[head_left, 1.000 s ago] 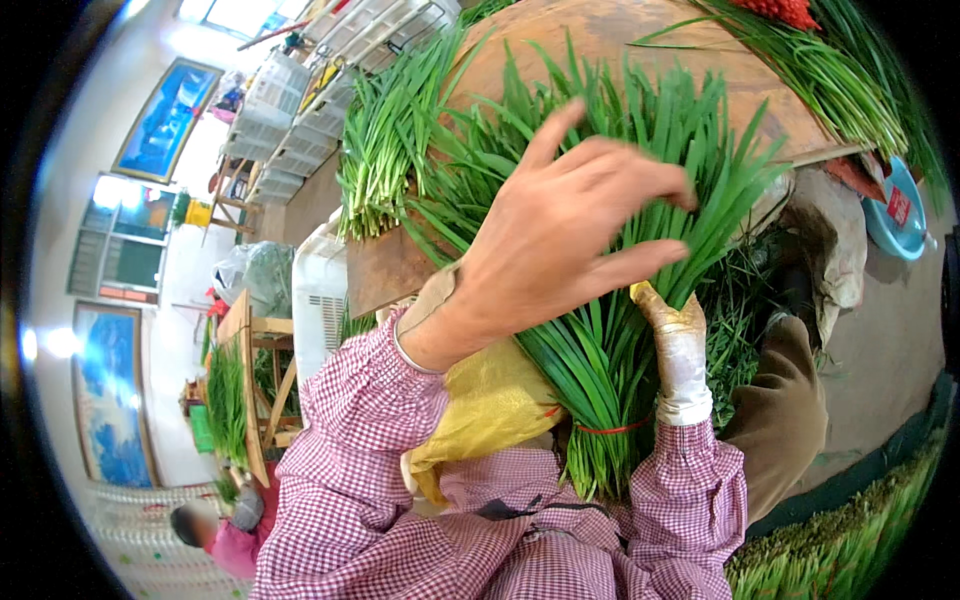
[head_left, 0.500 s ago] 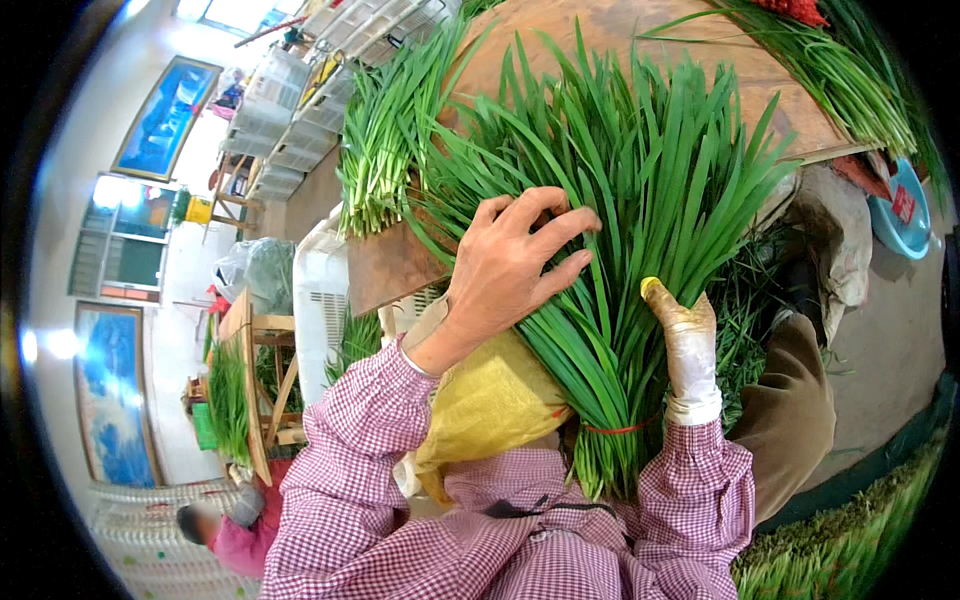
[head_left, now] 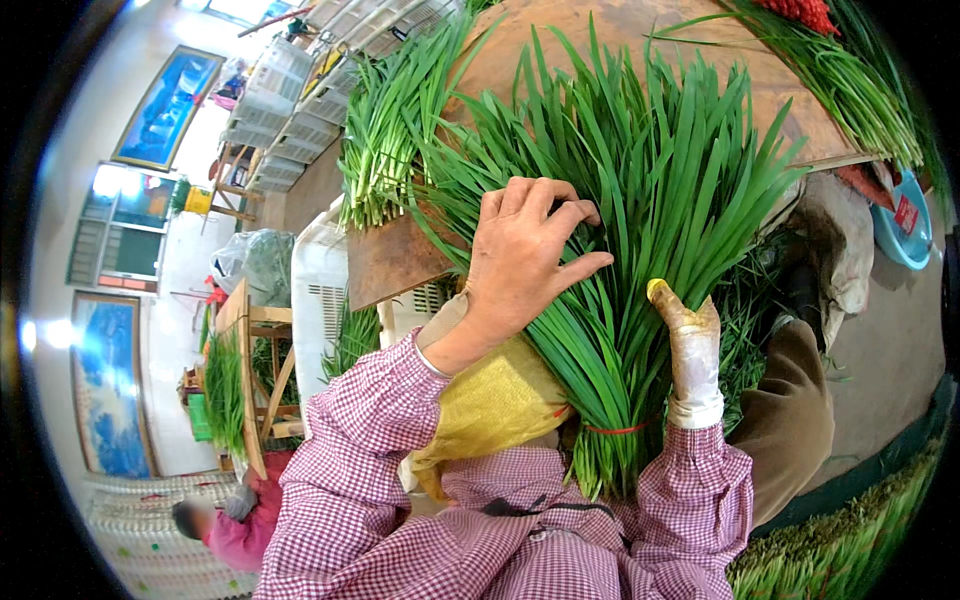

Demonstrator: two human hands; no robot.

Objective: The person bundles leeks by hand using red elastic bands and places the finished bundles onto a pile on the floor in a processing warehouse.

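A big bunch of garlic chives (head_left: 690,190) fans out in front of me, its leaf tips pointing away and its stems gathered near my lap. A thin red band (head_left: 616,430) circles the stems. My right hand (head_left: 692,345), in a worn pale glove with a yellow-tipped thumb, grips the bunch from the right; its other fingers are hidden behind the leaves. Over the left side of the bunch lies my bare left hand (head_left: 525,255). Its fingers are bent and spread, the tips touching the leaves, with the thumb held apart.
A wooden board (head_left: 400,262) lies under the leaves, with another chive pile (head_left: 395,130) at its left. More chives (head_left: 850,90) lie far right, near a blue basin (head_left: 903,225). A yellow sack (head_left: 490,405) and white crate (head_left: 318,270) are nearby. Another person (head_left: 245,525) works lower left.
My left hand has shifted slightly to the right and its thumb is straighter. My right hand keeps its hold, with the bunch a little farther right at the top.
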